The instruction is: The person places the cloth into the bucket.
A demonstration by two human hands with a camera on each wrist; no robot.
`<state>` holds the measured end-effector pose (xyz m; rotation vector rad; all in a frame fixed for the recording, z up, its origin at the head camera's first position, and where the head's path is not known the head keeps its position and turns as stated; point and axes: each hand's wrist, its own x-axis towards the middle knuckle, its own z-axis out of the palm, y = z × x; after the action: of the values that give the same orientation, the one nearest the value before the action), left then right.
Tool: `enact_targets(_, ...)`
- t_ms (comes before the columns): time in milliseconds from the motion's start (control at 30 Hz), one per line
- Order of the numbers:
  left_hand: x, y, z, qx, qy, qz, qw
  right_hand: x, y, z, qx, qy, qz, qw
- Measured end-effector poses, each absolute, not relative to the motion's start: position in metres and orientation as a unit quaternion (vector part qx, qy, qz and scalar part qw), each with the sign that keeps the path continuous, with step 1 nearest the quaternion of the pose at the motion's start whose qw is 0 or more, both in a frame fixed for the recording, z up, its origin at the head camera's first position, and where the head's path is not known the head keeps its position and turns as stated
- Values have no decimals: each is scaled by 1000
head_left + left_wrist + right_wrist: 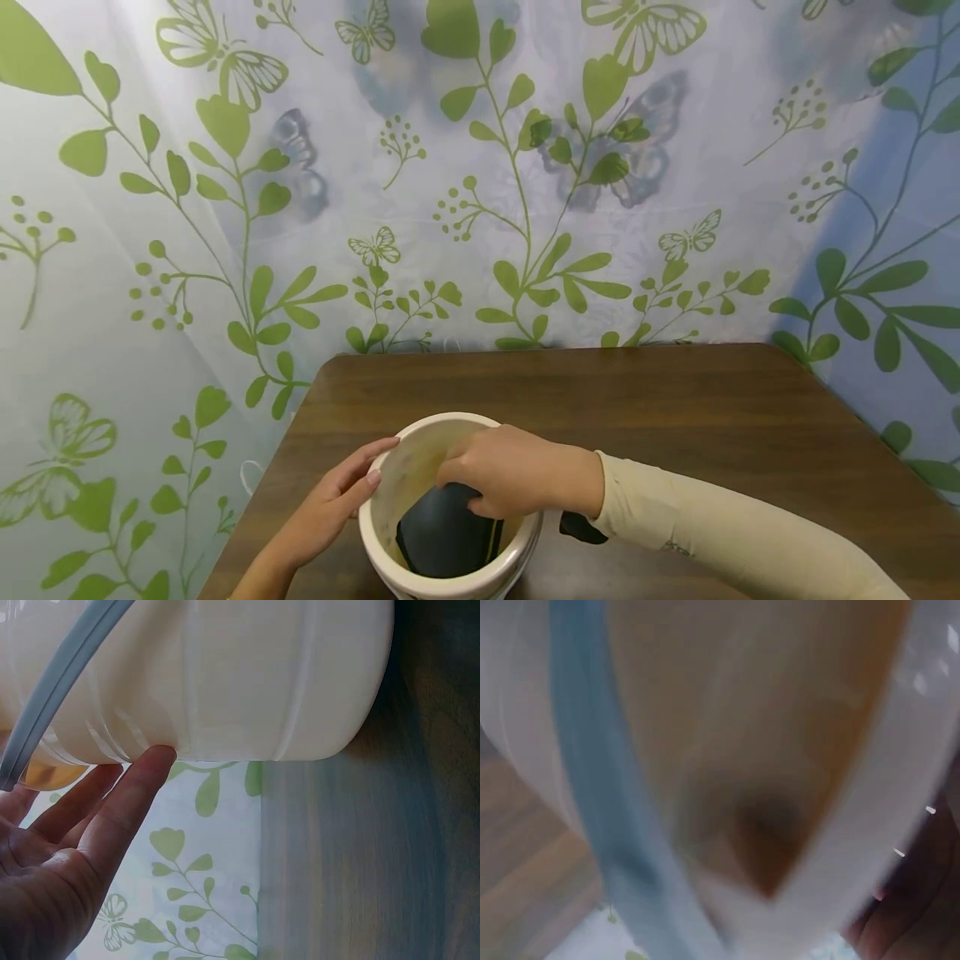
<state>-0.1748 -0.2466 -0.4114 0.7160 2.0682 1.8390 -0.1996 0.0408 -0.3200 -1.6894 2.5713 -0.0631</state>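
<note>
A cream-white bucket [372, 533] stands upright at the table's near side, its mouth facing up. My left hand [330, 507] touches the bucket's left side and rim, its fingers fairly straight against the wall; the left wrist view shows these fingertips [159, 754] on the ribbed outside. Over the bucket's mouth, my right hand [504, 471] reaches in with curled fingers. It pinches the upper edge of a flat black piece [444, 532] with a yellow stripe along one side, lying inside the bucket. In the blurred right wrist view the bucket's inner wall [727, 697] fills the middle.
The bucket's grey-blue handle [64, 682] hangs across its outside. Under it is a dark brown wooden table [637, 392]. A curtain [465, 208] with green leaves and butterflies hangs behind the table. A small black thing [582, 527] shows below the right wrist.
</note>
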Motion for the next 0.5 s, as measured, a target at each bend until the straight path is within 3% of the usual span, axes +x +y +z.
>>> enact_targets(500, -171, -244, -413, 244, 720, 636, 132, -192, 30, -342, -546, 838, 12, 19)
